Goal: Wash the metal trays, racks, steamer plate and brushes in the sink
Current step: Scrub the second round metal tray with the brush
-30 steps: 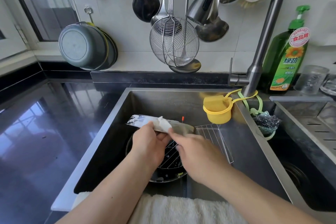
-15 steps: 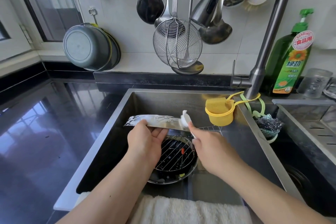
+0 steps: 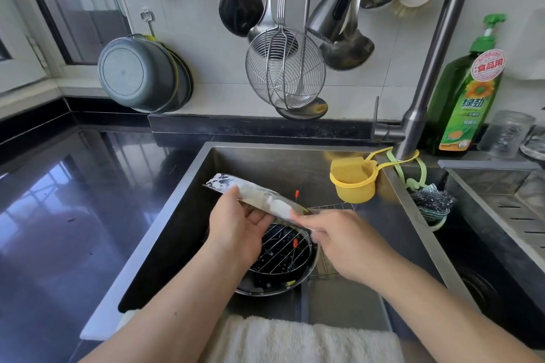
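A white towel (image 3: 300, 339) is draped over the near rim of the sink (image 3: 177, 209). Above the basin, a soapy metal tray (image 3: 256, 196) is held edge-on and tilted, its left end higher. It is gripped from below by the left hand (image 3: 236, 230), thumb on the upper face and fingers curled underneath. The right hand (image 3: 345, 242) is blurred at the tray's lower right end; its fingers appear curled against the metal, but whether a cloth is pinched there cannot be told.

Below the tray, a round wire rack (image 3: 280, 250) is seen lying in a bowl (image 3: 265, 286) on the sink floor, with a red-tipped brush (image 3: 295, 244) among the wires. A rectangular rack (image 3: 330, 209) lies just beside it to the right.

The step in hand is judged to be scrubbing the tray. It would be done well if the tray were kept firmly braced by the left hand while long strokes were made along its whole length, both faces and the rolled edge being covered, and if it were turned so that no soapy patch is missed before rinsing.

Farther back, a yellow cup (image 3: 354, 186) hangs from the tap (image 3: 413, 127), beside a scourer (image 3: 430, 200). A soap bottle (image 3: 469, 97) stands behind, and a skimmer (image 3: 284, 71) and ladles hang on the wall.
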`<state>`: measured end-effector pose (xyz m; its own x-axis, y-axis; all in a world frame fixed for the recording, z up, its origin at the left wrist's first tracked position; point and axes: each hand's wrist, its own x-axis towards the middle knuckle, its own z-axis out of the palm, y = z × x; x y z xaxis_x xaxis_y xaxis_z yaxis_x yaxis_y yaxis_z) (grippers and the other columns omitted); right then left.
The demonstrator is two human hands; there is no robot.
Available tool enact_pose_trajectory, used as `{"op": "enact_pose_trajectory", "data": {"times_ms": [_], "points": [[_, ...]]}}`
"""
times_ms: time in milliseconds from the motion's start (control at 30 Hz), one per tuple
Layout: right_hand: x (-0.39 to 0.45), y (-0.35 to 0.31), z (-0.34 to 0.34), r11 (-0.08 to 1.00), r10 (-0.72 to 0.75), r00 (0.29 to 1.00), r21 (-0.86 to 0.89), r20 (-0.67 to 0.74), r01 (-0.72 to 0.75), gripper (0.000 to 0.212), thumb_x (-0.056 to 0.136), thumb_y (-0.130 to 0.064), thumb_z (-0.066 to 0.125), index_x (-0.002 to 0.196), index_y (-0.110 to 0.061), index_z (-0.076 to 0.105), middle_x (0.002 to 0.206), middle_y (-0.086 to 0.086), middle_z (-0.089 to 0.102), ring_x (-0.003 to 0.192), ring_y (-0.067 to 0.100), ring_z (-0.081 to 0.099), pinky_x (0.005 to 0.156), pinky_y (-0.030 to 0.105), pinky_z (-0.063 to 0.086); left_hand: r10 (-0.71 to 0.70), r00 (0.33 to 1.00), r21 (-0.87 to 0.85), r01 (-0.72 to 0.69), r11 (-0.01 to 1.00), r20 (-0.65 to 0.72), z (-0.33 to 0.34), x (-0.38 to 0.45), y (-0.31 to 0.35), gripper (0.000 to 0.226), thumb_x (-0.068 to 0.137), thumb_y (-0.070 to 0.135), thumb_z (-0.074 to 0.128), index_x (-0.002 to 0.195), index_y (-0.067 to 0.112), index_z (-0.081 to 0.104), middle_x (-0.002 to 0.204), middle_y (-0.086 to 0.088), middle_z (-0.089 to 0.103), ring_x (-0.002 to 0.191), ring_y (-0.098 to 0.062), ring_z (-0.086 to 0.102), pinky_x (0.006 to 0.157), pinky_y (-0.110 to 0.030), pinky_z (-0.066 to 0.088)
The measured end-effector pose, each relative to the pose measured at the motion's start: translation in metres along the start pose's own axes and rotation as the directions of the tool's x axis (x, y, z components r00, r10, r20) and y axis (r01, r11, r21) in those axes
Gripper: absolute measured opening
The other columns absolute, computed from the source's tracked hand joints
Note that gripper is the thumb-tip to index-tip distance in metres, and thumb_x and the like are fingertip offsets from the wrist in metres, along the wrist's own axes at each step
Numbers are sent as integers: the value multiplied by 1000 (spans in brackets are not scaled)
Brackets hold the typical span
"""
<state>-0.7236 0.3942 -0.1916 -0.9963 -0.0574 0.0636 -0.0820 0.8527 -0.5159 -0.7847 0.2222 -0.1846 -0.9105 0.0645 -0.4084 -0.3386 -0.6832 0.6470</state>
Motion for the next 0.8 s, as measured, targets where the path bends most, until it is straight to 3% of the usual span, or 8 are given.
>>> {"op": "enact_pose_trajectory", "data": {"times_ms": [33, 133, 300, 467, 567, 667, 733, 800], "points": [[2, -7, 6, 999, -50, 999, 8, 5, 50, 59, 103, -14, 53, 139, -61, 47, 104, -14, 59, 89, 12, 58, 77, 28, 51, -32, 999, 52, 30, 998, 29, 2, -3, -5, 36, 111, 29, 41, 130, 2, 57, 120, -23, 70, 105, -37, 72, 87, -47, 59], [9, -13, 10, 993, -116, 992, -30, -45, 114, 61, 103, -12, 53, 140, -60, 46, 87, -17, 49, 84, 10, 51, 68, 28, 43, -29, 998, 105, 23, 994, 53, 1, -6, -7, 40, 110, 31, 41, 128, 0, 60, 120, -25, 72, 106, -40, 73, 93, -49, 58], [-6, 10, -10, 997, -46, 998, -59, 50, 49, 56, 104, -19, 51, 137, -64, 44, 80, -17, 46, 79, 10, 54, 71, 35, 50, 69, 996, -145, -60, 988, 57, -3, -4, 11, 42, 109, 31, 41, 129, 0, 61, 122, -21, 73, 113, -36, 71, 100, -47, 55], [5, -16, 5, 987, -144, 988, -76, -56, 139, 57, 105, -20, 49, 148, -57, 37, 88, -15, 46, 89, 14, 50, 70, 33, 46, -62, 989, 140, 44, 989, 131, 7, -17, -8, 48, 106, 37, 47, 128, -2, 64, 114, -19, 70, 114, -39, 70, 103, -51, 54], [5, -11, 3, 989, -133, 989, -77, -61, 128, 57, 105, -19, 49, 149, -54, 37, 92, -19, 46, 92, 12, 49, 71, 27, 38, -21, 991, 68, 12, 998, 131, 5, -17, 0, 49, 105, 37, 49, 131, -2, 62, 126, -23, 69, 114, -41, 70, 105, -52, 53], [-3, 6, -3, 992, -78, 997, -99, 7, 78, 56, 105, -22, 49, 146, -58, 38, 103, -13, 58, 90, 12, 54, 71, 31, 45, 34, 998, -39, -32, 999, 56, 0, -11, 8, 49, 106, 39, 47, 136, 1, 57, 128, -23, 68, 115, -39, 69, 107, -51, 51], [-1, 6, -1, 992, -67, 997, -102, 25, 69, 57, 105, -23, 49, 145, -61, 37, 109, -9, 61, 91, 13, 55, 70, 28, 46, -22, 998, 37, 21, 999, 52, 3, -12, 2, 51, 108, 43, 44, 136, 2, 56, 125, -24, 69, 112, -40, 70, 103, -52, 53], [6, -6, 7, 987, -112, 994, -116, 21, 113, 58, 105, -23, 48, 148, -59, 35, 119, -9, 61, 105, 18, 57, 72, 28, 46, -112, 991, 166, 99, 981, 72, 7, -15, -7, 53, 108, 45, 41, 131, 1, 58, 120, -25, 72, 108, -39, 72, 96, -51, 56]]}}
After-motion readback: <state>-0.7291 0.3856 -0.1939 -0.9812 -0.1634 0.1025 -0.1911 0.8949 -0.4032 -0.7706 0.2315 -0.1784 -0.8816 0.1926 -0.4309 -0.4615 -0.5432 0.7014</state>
